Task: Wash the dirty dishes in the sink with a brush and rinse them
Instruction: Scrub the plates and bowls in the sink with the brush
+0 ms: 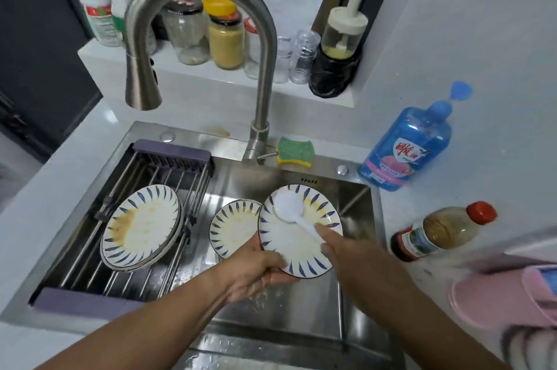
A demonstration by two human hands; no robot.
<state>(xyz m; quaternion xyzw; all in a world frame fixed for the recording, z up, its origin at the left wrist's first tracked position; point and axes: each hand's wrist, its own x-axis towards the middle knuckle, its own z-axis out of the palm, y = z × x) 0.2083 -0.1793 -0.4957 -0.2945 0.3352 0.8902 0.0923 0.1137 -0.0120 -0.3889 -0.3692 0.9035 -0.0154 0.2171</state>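
The left hand point(256, 273) grips the plate point(298, 246) by its near-left rim, fingers curled under the edge and thumb on top. The plate is tilted up towards the person over the right half of the sink point(355, 203). The right hand point(346, 252) is closed round the handle of the brush point(289, 206), forefinger laid along it. The white brush head presses on the plate's far part, where yellow smears remain.

A second plate point(235, 228), also smeared, lies in the basin, its right edge hidden behind the held one. On the rack point(168, 155) across the sink's left half sit the rack plates point(141, 225), stacked and stained brown. At the sink's back edge stand the tap point(262, 98) and a sponge point(295, 151). A soap bottle point(407, 146) stands off the back-right corner.

The likely risk is the grip. The plate is held at one rim only, and the brush pushes at the opposite end. If the rim is wet, a hard stroke could lever it free. It could then drop onto the second plate and chip both. The spout hangs over the rack side with no stream visible, so rinsing will probably mean swinging it across.
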